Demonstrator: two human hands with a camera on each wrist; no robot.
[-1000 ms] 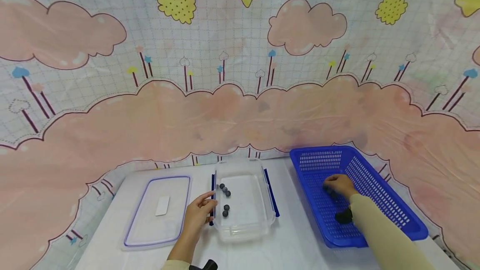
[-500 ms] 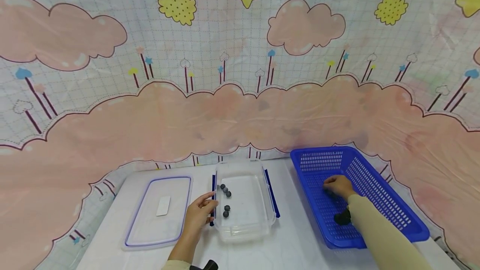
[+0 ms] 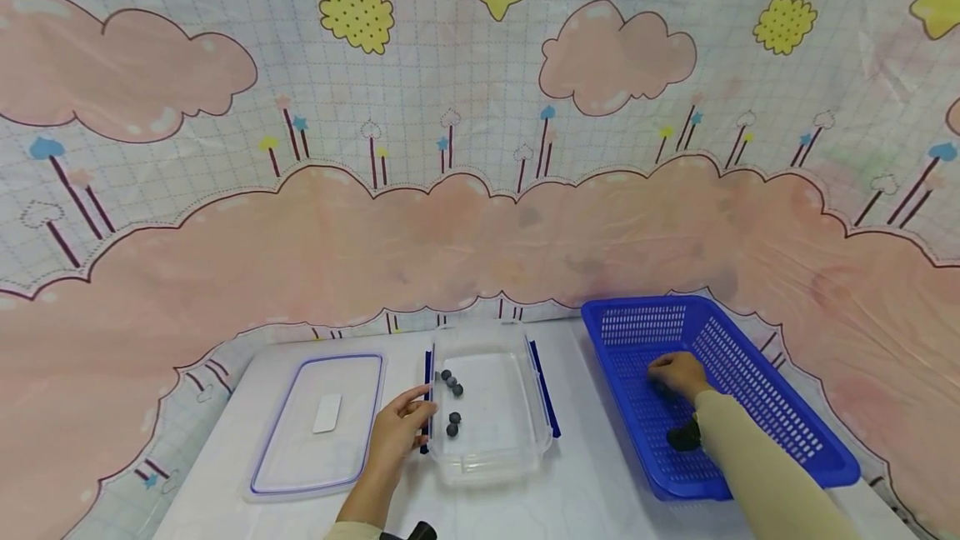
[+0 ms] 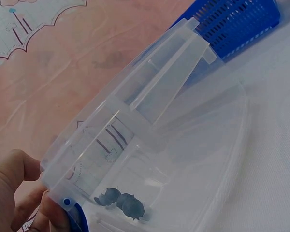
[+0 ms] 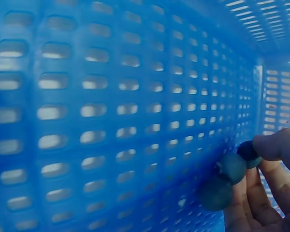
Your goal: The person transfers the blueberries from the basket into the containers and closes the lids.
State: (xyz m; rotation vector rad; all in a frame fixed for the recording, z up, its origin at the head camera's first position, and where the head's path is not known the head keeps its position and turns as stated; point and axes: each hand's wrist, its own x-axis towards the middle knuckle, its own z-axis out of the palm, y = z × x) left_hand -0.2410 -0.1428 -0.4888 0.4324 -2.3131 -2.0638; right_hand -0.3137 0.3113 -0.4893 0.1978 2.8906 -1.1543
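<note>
Inside the blue plastic basket (image 3: 757, 473) my right hand (image 3: 681, 373) is lowered near the floor. In the right wrist view its thumb and fingers pinch a dark blueberry (image 5: 248, 151); other blueberries (image 5: 232, 168) lie right beside it. My left hand (image 3: 396, 432) holds the left side of a clear plastic container (image 3: 498, 463). Its thumb and fingers are at the rim, close to the blue latch (image 4: 78, 217), in the left wrist view. Several blueberries (image 3: 453, 417) rest on the container's floor along its left side.
To the left of the container, a clear lid (image 3: 288, 465) with a blue seal lies flat, a white label (image 3: 327, 412) on it. A white cloth (image 3: 600, 490) covers the table. Behind stands a patterned fabric backdrop (image 3: 480, 248).
My right hand stays at nearly the same spot in the basket, its fingers shifting slightly over the blueberries. The left hand and container hold still; the head view has tilted a little.
</note>
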